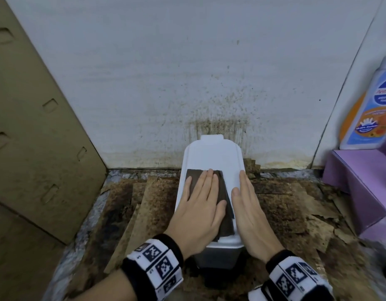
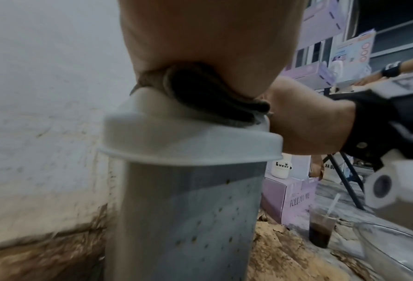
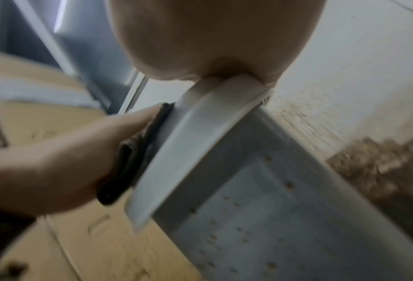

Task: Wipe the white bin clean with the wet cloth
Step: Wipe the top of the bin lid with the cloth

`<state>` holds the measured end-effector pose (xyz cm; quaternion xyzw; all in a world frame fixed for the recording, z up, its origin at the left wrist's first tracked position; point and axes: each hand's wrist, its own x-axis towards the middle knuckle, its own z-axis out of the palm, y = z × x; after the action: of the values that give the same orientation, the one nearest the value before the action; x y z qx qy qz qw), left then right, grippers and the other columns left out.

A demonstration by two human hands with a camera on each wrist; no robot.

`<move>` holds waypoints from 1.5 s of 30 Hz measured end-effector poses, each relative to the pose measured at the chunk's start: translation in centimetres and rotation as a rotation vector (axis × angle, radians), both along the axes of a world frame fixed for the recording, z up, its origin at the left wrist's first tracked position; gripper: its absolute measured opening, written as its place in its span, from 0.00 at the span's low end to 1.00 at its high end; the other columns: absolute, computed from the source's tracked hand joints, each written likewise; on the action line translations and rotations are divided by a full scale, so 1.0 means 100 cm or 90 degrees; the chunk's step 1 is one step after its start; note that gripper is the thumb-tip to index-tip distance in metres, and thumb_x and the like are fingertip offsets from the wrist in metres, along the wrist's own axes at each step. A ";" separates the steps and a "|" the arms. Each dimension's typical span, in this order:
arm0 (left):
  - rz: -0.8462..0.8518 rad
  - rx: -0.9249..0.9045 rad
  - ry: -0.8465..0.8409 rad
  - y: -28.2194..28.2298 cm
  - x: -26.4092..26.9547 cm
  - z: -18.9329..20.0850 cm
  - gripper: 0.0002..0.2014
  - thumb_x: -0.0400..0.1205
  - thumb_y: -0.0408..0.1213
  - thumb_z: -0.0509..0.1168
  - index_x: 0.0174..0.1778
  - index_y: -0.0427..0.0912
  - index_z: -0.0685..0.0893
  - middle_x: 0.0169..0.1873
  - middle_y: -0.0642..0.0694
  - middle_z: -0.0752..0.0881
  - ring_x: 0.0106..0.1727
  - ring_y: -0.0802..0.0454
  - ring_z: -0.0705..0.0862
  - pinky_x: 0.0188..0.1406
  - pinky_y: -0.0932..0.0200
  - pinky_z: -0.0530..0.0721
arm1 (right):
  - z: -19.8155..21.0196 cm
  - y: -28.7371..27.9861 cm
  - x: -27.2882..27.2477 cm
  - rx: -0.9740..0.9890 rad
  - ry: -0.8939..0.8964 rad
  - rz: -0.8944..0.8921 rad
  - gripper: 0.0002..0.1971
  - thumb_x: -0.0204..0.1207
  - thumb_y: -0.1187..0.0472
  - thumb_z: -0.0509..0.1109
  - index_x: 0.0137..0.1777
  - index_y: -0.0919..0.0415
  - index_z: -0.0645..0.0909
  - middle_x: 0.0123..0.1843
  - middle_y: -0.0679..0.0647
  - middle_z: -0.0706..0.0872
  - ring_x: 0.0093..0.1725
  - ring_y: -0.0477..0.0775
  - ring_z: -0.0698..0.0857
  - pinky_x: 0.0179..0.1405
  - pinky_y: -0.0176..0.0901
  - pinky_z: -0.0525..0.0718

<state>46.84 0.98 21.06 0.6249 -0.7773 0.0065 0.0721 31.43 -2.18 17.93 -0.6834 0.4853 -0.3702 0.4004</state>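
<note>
From my head view, the white bin [image 1: 211, 170] stands straight ahead of me against the stained wall [image 1: 187, 72], its lid running lengthwise away from my wrists toward that wall, so the coming stroke should follow that long axis. My left hand [image 1: 200, 205] lies flat on the dark wet cloth [image 1: 222, 211], fingers straight and pressing it onto the lid, gripping nothing; the cloth covers the lid's near left part under my palm and trails back toward my wrist. My right hand [image 1: 250, 213] rests along the lid's right edge, fingers straight and relaxed, just beside the cloth and steadying the bin. Both hands are on the bin, but the left is the one with the cloth, and the bare far end of the lid lies beyond its fingertips. In the left wrist view, my palm [image 2: 200, 38] bears down on the folded cloth [image 2: 212, 97] atop the lid [image 2: 176, 136], and the bin's grey body [image 2: 188, 218] below my hand shows small brown specks, which I judge still need wiping. In the right wrist view, the heel of my right hand [image 3: 212, 38] sits on the lid's rim [image 3: 224, 95], while my left hand [image 3: 56, 161] presses the cloth [image 3: 133, 157] on the far side, and more specks dot the bin's side [image 3: 260, 209] below.
</note>
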 end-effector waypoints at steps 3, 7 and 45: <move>-0.019 0.003 0.031 -0.010 -0.019 -0.002 0.33 0.92 0.50 0.39 0.90 0.34 0.55 0.90 0.39 0.55 0.91 0.46 0.51 0.89 0.37 0.44 | 0.027 0.002 -0.007 0.141 -0.151 0.041 0.35 0.82 0.31 0.45 0.88 0.35 0.45 0.87 0.26 0.48 0.83 0.24 0.51 0.85 0.37 0.51; -0.008 0.040 0.049 -0.021 -0.043 0.006 0.33 0.91 0.52 0.35 0.91 0.39 0.44 0.92 0.44 0.43 0.91 0.51 0.38 0.88 0.43 0.33 | 0.045 -0.003 -0.016 0.207 -0.302 0.013 0.20 0.79 0.31 0.44 0.68 0.24 0.66 0.70 0.23 0.73 0.66 0.16 0.73 0.68 0.26 0.68; 0.107 -0.092 0.325 0.004 0.025 -0.014 0.28 0.88 0.52 0.49 0.81 0.44 0.73 0.77 0.54 0.70 0.79 0.60 0.61 0.79 0.64 0.60 | 0.034 -0.005 -0.007 -0.083 0.303 0.058 0.34 0.90 0.42 0.51 0.90 0.48 0.41 0.90 0.43 0.32 0.89 0.42 0.37 0.88 0.44 0.47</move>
<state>49.35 1.42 19.65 0.6617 -0.6771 -0.0899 0.3093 30.70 -2.68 21.30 -0.7971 0.5095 -0.2108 0.2461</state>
